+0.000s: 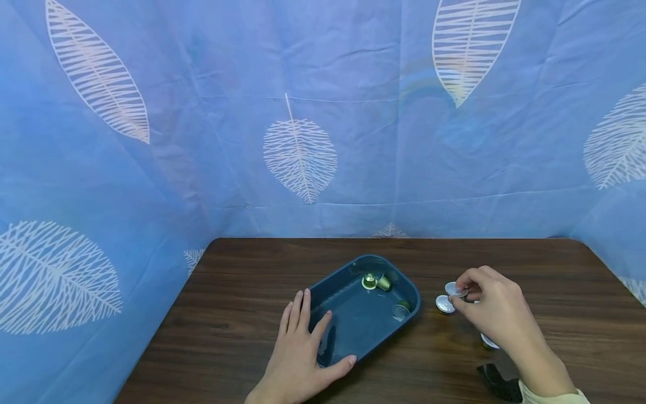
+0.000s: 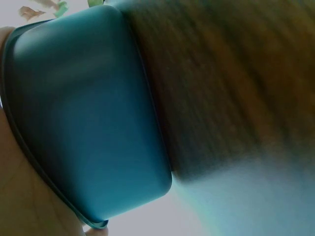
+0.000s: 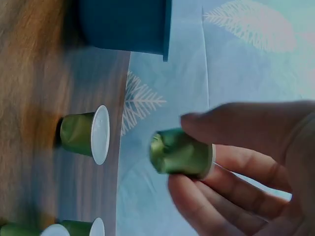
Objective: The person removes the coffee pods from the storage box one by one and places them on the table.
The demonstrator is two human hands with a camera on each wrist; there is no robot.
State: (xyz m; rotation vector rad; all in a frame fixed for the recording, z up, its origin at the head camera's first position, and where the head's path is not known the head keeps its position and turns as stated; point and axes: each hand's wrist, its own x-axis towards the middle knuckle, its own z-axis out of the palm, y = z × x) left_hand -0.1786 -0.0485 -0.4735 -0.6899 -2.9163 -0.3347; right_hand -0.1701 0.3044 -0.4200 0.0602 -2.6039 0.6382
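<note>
My right hand [image 1: 499,306] pinches a green coffee capsule [image 3: 182,153] between thumb and fingers, held above the table with its silvery lid upward. Just beside it another capsule [image 1: 445,304] stands lid-up on the wood. More capsules stand nearer my right wrist, partly hidden by the hand. My left hand [image 1: 303,350] rests spread over the near-left rim of a dark blue rectangular tray [image 1: 353,325], its fingers fairly straight. Inside the tray, two green capsules [image 1: 369,281] are together near the far end, and a third capsule [image 1: 401,310] lies by the right wall.
The dark wood-grain table [image 1: 242,292] carries everything. Blue cloth [image 1: 353,168] with white leaf prints hangs behind the table and along its sides. A black curved piece [image 1: 497,382] shows beside the right wrist.
</note>
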